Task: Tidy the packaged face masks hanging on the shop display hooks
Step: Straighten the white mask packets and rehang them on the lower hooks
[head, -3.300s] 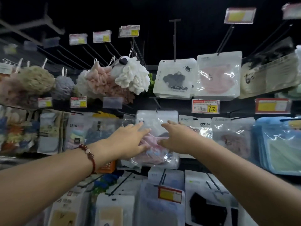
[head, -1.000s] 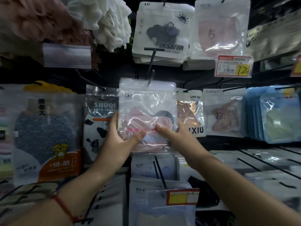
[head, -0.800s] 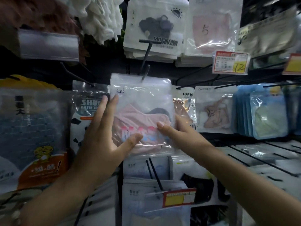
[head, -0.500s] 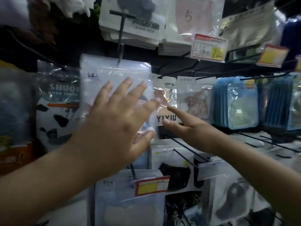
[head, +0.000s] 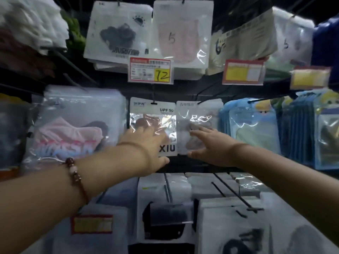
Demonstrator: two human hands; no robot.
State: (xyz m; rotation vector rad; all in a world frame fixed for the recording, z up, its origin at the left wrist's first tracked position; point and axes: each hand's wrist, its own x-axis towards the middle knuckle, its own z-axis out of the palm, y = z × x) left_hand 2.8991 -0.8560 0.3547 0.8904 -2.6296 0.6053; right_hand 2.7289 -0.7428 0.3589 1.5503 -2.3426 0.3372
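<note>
In the head view, the left hand [head: 145, 143] is laid with relaxed, straight fingers against the lower front of the UPF 50 mask pack [head: 153, 125], which hangs from its hook [head: 153, 97] in the middle row of the display. The right hand [head: 211, 143] is spread in the same released way against the neighbouring clear mask pack [head: 196, 123], just beside the first; nothing is gripped by either hand. The step in hand is judged to be the squaring of these two adjoining packs. It would be done well if each pack were pressed flat and back along its hook with even palm pressure, so that the fronts face outward and the side edges sit parallel without overlap. The film looks slippery and creasable, so pinching should be avoided. The pink mask pack [head: 73, 129] at the left should be left undisturbed, and the price tag [head: 151, 70] above kept unobscured.
</note>
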